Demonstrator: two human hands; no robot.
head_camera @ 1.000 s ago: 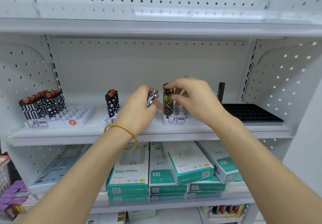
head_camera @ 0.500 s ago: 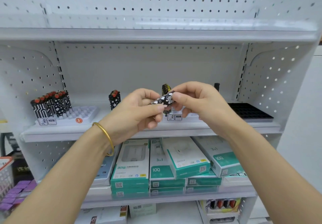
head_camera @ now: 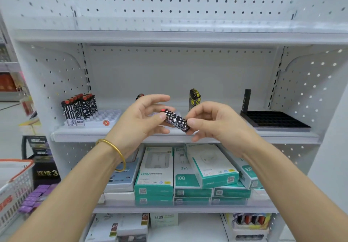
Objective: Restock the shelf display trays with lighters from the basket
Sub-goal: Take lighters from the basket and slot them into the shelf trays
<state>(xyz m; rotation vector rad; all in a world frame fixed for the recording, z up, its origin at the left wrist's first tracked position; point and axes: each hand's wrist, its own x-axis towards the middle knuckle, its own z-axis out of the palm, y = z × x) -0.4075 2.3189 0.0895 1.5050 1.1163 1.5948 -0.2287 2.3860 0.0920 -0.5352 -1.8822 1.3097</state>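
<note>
1. Fingers [head_camera: 162,116] of the left hand [head_camera: 139,121] are pinching the red-capped end of the patterned lighter [head_camera: 176,120], with the forefinger lifting free above it. The right hand [head_camera: 212,121] is curling round the opposite end, so both hands are sharing the grip.
2. A second ago the hands were working right at the trays, and the right one was touching the yellow-and-black lighter [head_camera: 194,98]. Now they are drawing back off the shelf [head_camera: 84,135] and carrying the patterned lighter in the air just in front of its edge.
3. Half a second ago the lighter was lying nearly level. It is now tilting, cap end high toward the left hand.
4. This looks like reorienting: the lighter is being turned so that it can stand cap-up in a slot.
5. Matching black-and-white lighters [head_camera: 79,106] are filling the back of the left white tray [head_camera: 109,118], whose front slots are standing free, so that is probably where it is heading.
6. Much restocking is remaining; the basket [head_camera: 15,185] is waiting at the lower left.
</note>
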